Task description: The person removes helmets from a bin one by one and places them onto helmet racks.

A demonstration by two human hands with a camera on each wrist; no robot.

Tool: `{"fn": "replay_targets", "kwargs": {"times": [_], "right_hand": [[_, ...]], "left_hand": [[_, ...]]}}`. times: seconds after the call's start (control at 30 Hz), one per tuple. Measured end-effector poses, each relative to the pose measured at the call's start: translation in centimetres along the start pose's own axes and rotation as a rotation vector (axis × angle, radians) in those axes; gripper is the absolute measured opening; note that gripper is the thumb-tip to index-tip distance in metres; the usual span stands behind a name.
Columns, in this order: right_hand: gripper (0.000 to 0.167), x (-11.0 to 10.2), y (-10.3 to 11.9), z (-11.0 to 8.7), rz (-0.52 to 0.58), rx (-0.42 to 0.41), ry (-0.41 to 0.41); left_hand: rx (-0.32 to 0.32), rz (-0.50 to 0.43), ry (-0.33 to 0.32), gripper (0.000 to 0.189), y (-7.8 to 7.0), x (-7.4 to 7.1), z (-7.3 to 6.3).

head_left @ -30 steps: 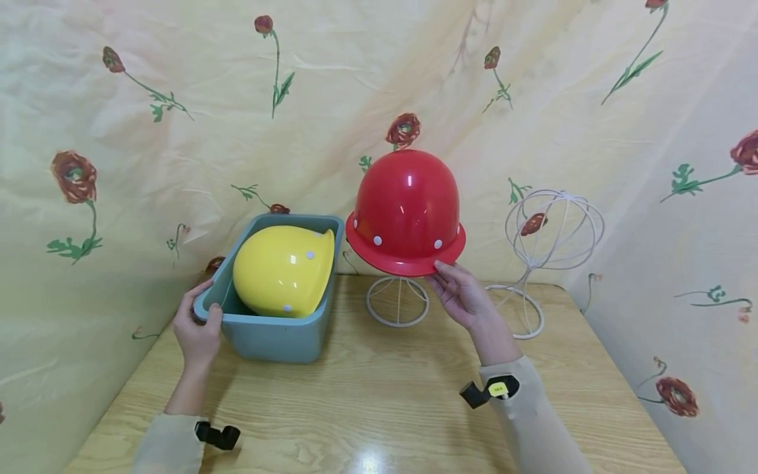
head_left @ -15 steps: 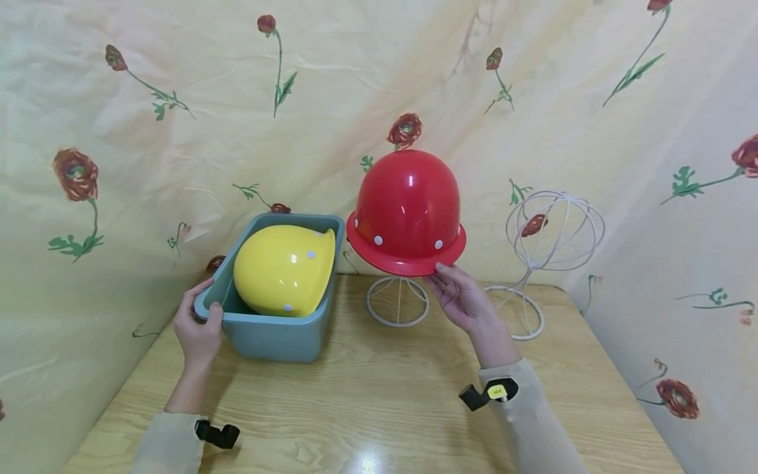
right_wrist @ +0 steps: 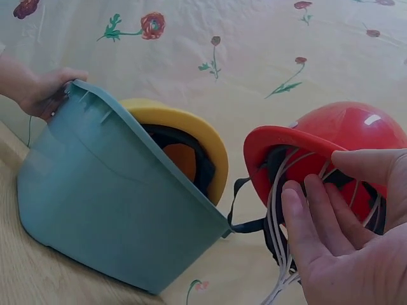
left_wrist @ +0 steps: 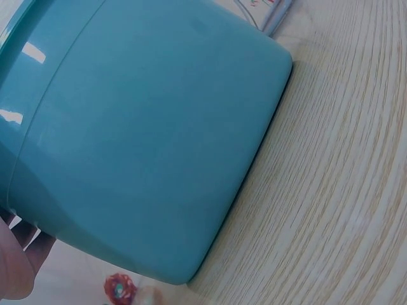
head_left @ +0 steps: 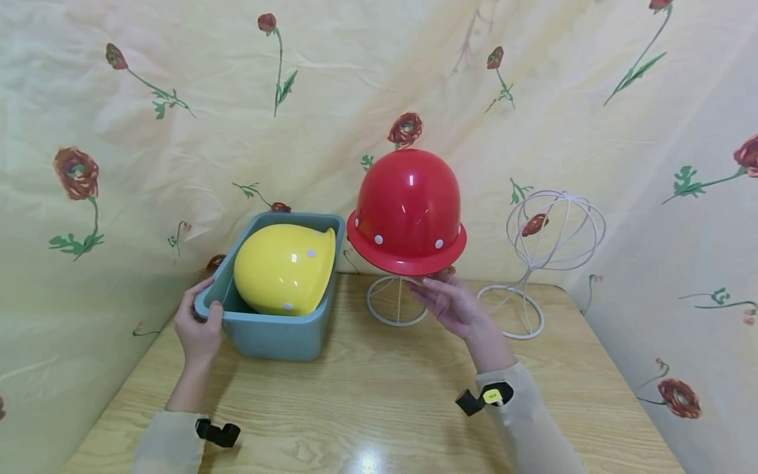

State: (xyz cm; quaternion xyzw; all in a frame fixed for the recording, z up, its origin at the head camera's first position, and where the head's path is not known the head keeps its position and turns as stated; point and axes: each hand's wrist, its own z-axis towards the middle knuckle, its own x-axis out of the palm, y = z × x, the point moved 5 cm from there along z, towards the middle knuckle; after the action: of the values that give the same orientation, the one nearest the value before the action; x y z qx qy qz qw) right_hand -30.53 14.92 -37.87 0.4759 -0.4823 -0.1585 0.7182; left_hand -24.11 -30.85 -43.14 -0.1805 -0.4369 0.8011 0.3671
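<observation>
A red hard hat [head_left: 408,204] sits over a white wire stand [head_left: 398,322] in the head view; the stand's wires show inside the hat in the right wrist view. Just below its brim is my right hand [head_left: 453,306], fingers loosely extended and thumb apart from them. In the right wrist view the thumb overlaps the brim's edge, and a dark strap [right_wrist: 248,225] hangs from the hat. My left hand [head_left: 198,329] grips the near left corner of a blue-green bin [head_left: 272,339]. Inside the bin a yellow hard hat [head_left: 278,270] lies on its side.
A second white wire stand [head_left: 556,230], with nothing on it, stands at the right on the wooden table [head_left: 355,408]. Flower-printed cloth [head_left: 331,85] hangs behind the table and along its sides.
My right thumb has come off the top of the red hard hat's brim, and the hand has shifted slightly down and left beneath it. The hat and the left hand stay put.
</observation>
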Motion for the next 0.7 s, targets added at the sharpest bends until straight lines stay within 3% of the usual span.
{"fn": "replay_targets", "kwargs": {"times": [0.7], "right_hand": [[0.031,0.5,-3.1,1.3,-0.044,0.056,-0.022]], "left_hand": [[0.008,-0.005,-0.004,0.045,0.5,0.0,0.2]]}}
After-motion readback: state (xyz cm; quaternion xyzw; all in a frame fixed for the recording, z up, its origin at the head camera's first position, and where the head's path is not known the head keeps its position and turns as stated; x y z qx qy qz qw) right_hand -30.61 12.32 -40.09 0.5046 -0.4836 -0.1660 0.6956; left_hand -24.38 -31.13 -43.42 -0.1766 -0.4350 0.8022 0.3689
